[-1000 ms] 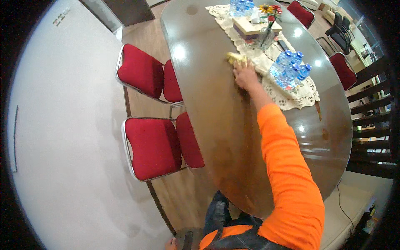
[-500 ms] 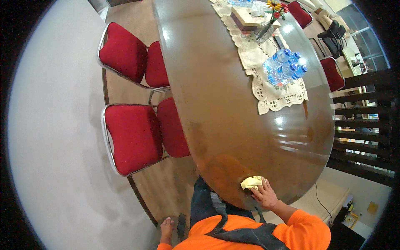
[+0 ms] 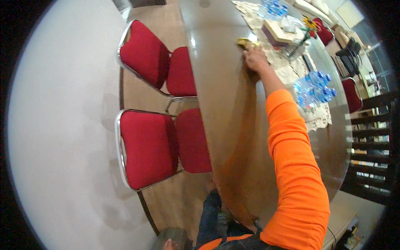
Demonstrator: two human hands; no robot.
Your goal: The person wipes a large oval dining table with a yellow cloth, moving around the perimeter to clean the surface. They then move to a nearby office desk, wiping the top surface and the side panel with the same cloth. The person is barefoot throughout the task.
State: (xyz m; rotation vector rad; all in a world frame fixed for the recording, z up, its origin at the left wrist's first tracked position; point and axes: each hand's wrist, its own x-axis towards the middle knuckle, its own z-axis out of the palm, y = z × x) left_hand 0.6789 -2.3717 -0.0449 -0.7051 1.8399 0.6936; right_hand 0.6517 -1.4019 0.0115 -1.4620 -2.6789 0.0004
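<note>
My right hand [image 3: 255, 59] presses a crumpled yellow cloth [image 3: 246, 42] onto the glossy brown oval table [image 3: 225, 96], its fingers closed over it. That arm, in an orange sleeve, stretches far across the tabletop. The cloth lies just left of a cream lace runner [image 3: 280, 68], near a tissue box [image 3: 276, 34]. A darker, wet-looking streak runs along the table beneath my arm. At the bottom edge, low beside my leg, only a small part of my left hand [image 3: 169, 245] shows, away from the table; its fingers are too unclear to read.
On the runner stand water bottles [image 3: 313, 89], a vase of flowers [image 3: 298, 48] and more bottles [image 3: 273, 9] farther back. Two red chairs [image 3: 148, 148] line the left side by a white wall [image 3: 66, 125]. A dark slatted partition [image 3: 371, 146] is at the right.
My right hand has carried the yellow cloth from the table's near end far forward, to beside the runner. The view has shifted, and my left hand now sits lower at the bottom edge.
</note>
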